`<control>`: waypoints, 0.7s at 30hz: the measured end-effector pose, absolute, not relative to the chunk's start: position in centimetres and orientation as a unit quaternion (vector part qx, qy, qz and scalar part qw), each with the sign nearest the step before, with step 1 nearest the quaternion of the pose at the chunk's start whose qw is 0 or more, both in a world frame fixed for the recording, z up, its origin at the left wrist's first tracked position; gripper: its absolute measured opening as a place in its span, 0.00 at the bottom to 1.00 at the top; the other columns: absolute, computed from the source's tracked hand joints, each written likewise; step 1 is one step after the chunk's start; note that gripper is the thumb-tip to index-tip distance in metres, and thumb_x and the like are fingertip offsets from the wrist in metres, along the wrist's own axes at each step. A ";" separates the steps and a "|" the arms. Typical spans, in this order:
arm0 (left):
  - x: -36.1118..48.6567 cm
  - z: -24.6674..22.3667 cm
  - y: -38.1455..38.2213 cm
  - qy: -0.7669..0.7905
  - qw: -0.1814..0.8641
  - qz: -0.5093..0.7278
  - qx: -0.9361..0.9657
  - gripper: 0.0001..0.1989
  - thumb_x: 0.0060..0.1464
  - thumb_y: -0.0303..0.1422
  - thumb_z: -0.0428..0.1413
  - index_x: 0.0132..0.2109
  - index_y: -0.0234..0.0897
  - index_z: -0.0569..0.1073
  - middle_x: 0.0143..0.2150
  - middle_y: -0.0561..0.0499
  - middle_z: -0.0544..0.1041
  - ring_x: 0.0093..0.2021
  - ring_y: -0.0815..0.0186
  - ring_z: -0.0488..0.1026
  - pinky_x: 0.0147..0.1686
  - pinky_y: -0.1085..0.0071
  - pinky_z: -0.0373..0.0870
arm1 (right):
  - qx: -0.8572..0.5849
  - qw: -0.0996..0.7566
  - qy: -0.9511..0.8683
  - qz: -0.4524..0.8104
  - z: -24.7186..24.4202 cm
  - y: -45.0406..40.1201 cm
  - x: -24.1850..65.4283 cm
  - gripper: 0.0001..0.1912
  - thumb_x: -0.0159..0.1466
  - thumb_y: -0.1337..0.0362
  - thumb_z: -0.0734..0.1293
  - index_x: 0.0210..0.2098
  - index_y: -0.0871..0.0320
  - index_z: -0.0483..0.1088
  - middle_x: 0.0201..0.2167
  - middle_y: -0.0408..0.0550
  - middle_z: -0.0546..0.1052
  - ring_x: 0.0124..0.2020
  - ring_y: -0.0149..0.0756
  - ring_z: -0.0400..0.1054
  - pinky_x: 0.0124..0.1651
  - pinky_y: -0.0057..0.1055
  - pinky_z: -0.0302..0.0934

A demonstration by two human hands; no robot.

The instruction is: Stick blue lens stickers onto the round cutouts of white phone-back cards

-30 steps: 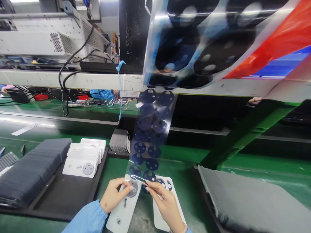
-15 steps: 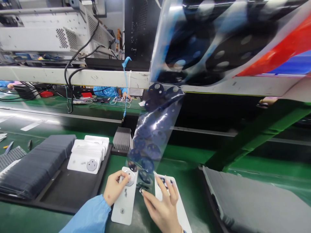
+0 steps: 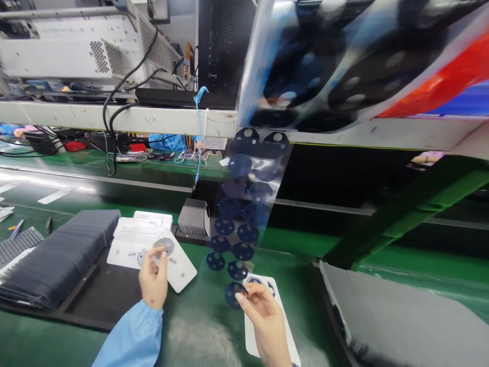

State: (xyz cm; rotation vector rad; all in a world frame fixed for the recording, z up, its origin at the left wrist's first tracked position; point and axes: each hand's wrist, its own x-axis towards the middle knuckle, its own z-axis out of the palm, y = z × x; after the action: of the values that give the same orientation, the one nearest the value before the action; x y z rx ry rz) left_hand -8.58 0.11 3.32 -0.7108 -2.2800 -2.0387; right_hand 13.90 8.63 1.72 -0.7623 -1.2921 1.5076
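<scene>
My left hand (image 3: 154,278), closed, pinches a white rounded plate (image 3: 182,272) by its end with a grey disc (image 3: 167,246). The plate is tilted over a pile of similar white plates (image 3: 122,234) in the black tray. Between the thumb and fingers of my right hand (image 3: 263,318) is a dark blue round sticker (image 3: 231,294) with small holes. Just above it hangs a clear film strip (image 3: 275,178) bearing two columns of such stickers. Another white plate (image 3: 250,336) lies on the green bench, partly beneath my right hand.
A long stack of dark plates (image 3: 64,260) fills the left of the black tray (image 3: 103,318). Behind stands a small box of grey pieces (image 3: 194,217). To the right is a grey-covered stack (image 3: 405,316). A white shelf beam (image 3: 183,120) crosses above; a co-worker's blue sleeve (image 3: 166,142) shows beyond.
My left hand has carried the white plate left and up to the pile, turning it. The strip's curled lower end has straightened, and my right hand now holds a round sticker, slightly farther right.
</scene>
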 end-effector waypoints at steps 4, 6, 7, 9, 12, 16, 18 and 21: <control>-9.2 4.9 -0.5 -0.602 0.021 -0.775 -0.193 0.10 0.49 0.38 0.61 0.36 0.38 0.72 0.38 0.50 0.75 0.41 0.61 0.73 0.39 0.71 0.70 | -0.330 0.486 -0.483 0.650 1.8 8.6 13.6 0.17 0.53 0.55 0.76 0.34 0.53 0.67 0.30 0.42 0.70 0.34 0.36 0.69 0.41 0.33 0.68; -8.2 5.4 -0.5 -0.554 -0.116 -0.800 -0.196 0.13 0.49 0.37 0.61 0.41 0.40 0.71 0.36 0.52 0.76 0.35 0.63 0.74 0.34 0.72 0.71 | -0.327 0.484 -0.483 0.652 2.0 8.5 13.5 0.18 0.54 0.55 0.76 0.37 0.52 0.66 0.31 0.42 0.70 0.36 0.36 0.69 0.43 0.34 0.68; -7.4 5.6 -0.4 -0.540 -0.195 -0.793 -0.207 0.18 0.49 0.37 0.62 0.46 0.41 0.69 0.36 0.52 0.78 0.32 0.63 0.75 0.31 0.71 0.71 | -0.322 0.482 -0.483 0.656 2.0 8.6 13.4 0.20 0.54 0.55 0.76 0.40 0.51 0.66 0.32 0.42 0.71 0.36 0.37 0.69 0.44 0.34 0.69; -5.4 5.5 -0.3 -0.526 -0.326 -0.746 -0.247 0.29 0.50 0.38 0.62 0.57 0.44 0.60 0.39 0.49 0.80 0.31 0.61 0.77 0.29 0.69 0.73 | -0.315 0.484 -0.473 0.665 2.1 8.6 13.4 0.27 0.54 0.55 0.76 0.49 0.49 0.63 0.35 0.44 0.73 0.37 0.38 0.70 0.45 0.36 0.69; -2.6 4.6 0.1 -0.546 -0.412 -0.654 -0.324 0.34 0.55 0.43 0.59 0.62 0.43 0.53 0.47 0.43 0.79 0.33 0.59 0.78 0.31 0.67 0.75 | -0.319 0.486 -0.458 0.673 2.1 8.7 13.4 0.30 0.54 0.55 0.76 0.52 0.49 0.63 0.41 0.47 0.74 0.42 0.40 0.70 0.48 0.38 0.68; -1.1 3.2 0.4 -0.579 -0.431 -0.586 -0.368 0.27 0.57 0.48 0.54 0.58 0.39 0.59 0.48 0.40 0.78 0.31 0.62 0.78 0.29 0.70 0.73 | -0.330 0.443 -0.488 0.676 1.8 8.5 13.4 0.17 0.54 0.53 0.76 0.38 0.54 0.71 0.36 0.47 0.75 0.40 0.41 0.71 0.45 0.36 0.68; -1.0 2.7 0.5 -0.561 -0.464 -0.583 -0.361 0.27 0.57 0.48 0.54 0.58 0.40 0.59 0.51 0.40 0.77 0.32 0.61 0.78 0.28 0.70 0.72 | -0.326 0.431 -0.529 0.655 1.6 8.3 13.4 0.13 0.55 0.55 0.75 0.33 0.55 0.72 0.32 0.46 0.74 0.36 0.39 0.70 0.42 0.34 0.68; -1.1 2.4 0.5 -0.537 -0.491 -0.585 -0.359 0.28 0.58 0.48 0.54 0.59 0.41 0.57 0.54 0.40 0.75 0.34 0.61 0.78 0.29 0.70 0.73 | -0.314 0.434 -0.572 0.621 1.5 8.3 13.2 0.10 0.57 0.57 0.74 0.30 0.56 0.73 0.32 0.46 0.72 0.36 0.38 0.69 0.40 0.32 0.67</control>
State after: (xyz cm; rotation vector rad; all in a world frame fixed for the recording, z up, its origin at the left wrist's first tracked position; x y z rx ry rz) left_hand -1.06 0.48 2.45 -1.7157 -2.5689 -2.7978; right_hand 13.16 8.34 1.50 -0.7828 -1.4253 1.5455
